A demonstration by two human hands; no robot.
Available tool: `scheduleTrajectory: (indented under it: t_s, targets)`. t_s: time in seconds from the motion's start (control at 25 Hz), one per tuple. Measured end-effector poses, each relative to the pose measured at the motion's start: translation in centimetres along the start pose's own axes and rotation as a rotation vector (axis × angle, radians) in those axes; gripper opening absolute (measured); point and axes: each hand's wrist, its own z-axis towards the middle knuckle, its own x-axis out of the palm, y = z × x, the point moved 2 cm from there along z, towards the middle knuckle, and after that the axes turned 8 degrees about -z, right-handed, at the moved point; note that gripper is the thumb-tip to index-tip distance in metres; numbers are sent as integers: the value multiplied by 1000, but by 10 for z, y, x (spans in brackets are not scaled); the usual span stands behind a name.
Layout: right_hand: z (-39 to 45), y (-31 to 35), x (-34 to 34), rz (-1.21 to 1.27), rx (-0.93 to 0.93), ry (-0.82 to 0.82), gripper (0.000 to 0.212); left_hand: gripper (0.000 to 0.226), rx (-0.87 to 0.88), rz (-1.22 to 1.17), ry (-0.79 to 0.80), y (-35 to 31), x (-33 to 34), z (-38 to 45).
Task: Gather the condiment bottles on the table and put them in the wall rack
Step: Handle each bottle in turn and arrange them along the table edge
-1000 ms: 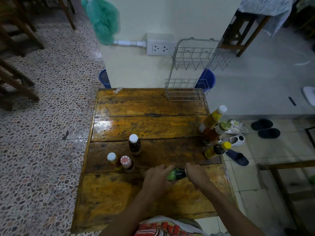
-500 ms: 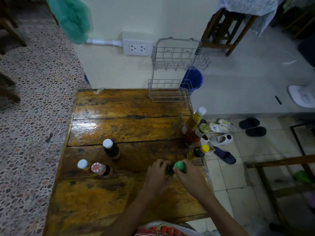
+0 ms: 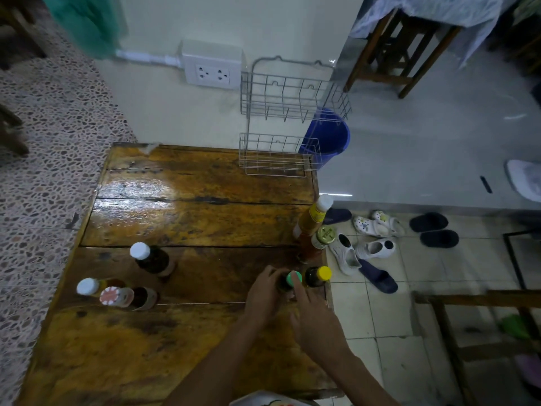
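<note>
Tabletop (image 3: pixel 181 218): wide wooden planks, glossy and wet-looking in the middle; all the bottles stand on it, none is in the rack yet.
Wall rack (image 3: pixel 281 124): a wire rack with two tiers, fixed on the wall at the far right end of the tabletop; both tiers look empty.
Right cluster: a tall bottle with white cap (image 3: pixel 314 216), a bottle with gold lid (image 3: pixel 320 240) and a bottle with yellow cap (image 3: pixel 317 276) stand close to the right edge.
Left cluster: a dark bottle with white cap (image 3: pixel 150 257), a small white-capped bottle (image 3: pixel 90 286) and a bottle with pink cap (image 3: pixel 126 297), well apart from the hands.
Green-capped bottle (image 3: pixel 289 281): upright between both hands, just beside the bottle with yellow cap.
Left hand (image 3: pixel 263 294): its fingers curl around the dark body of the green-capped bottle, so this grip is clenched on it.
Right hand (image 3: pixel 317 320): fingers stretched out beside the green cap; it seems only to touch, not to hold, but the view is too blurred to be sure.
Step in hand, my judgement: bringing this bottle to its neighbours so they can be carried together.
How to do it well: keep the bottle vertical, hold the body low, and do not push the neighbours toward the edge; the surface may be slippery.
</note>
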Motion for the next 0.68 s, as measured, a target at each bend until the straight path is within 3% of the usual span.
scheduleTrajectory:
  t_s: [0.4,0.56,0.68]
  targets:
    - [1,-1,8,-42,10,122,100,61,-83,74,7,6,12,5]
    - [-1,11,-5,-70,27,27,88,64,-29,61,13,11,-2,-12]
    - [6,50,-14,-12,-48,-3,74,51,9,54,-42,32,-29,-39]
